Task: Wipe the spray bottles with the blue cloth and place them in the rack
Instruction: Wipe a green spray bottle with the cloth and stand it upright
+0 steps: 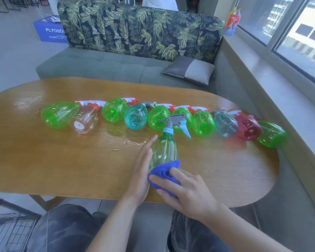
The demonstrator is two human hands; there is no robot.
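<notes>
A teal-green spray bottle (pixel 164 151) with a grey and blue trigger head stands tilted over the near part of the wooden table (pixel 62 160). My left hand (pixel 142 171) lies flat against its left side, fingers straight. My right hand (pixel 187 191) grips the blue cloth (pixel 164 171) and presses it on the bottle's lower part. Several more bottles lie on their sides in a row behind: green (pixel 59 114), clear (pixel 85 119), teal (pixel 135 115), red (pixel 248 129). A black wire rack (pixel 7 224) sits on the floor at the lower left, partly cut off.
A green sofa (pixel 98 64) with a leaf-print back and a grey cushion (pixel 189 70) stands behind the table. A window ledge (pixel 280 88) runs along the right. A blue box (pixel 49 32) sits on the floor at the far left. Small crumbs (pixel 135 142) lie on the tabletop.
</notes>
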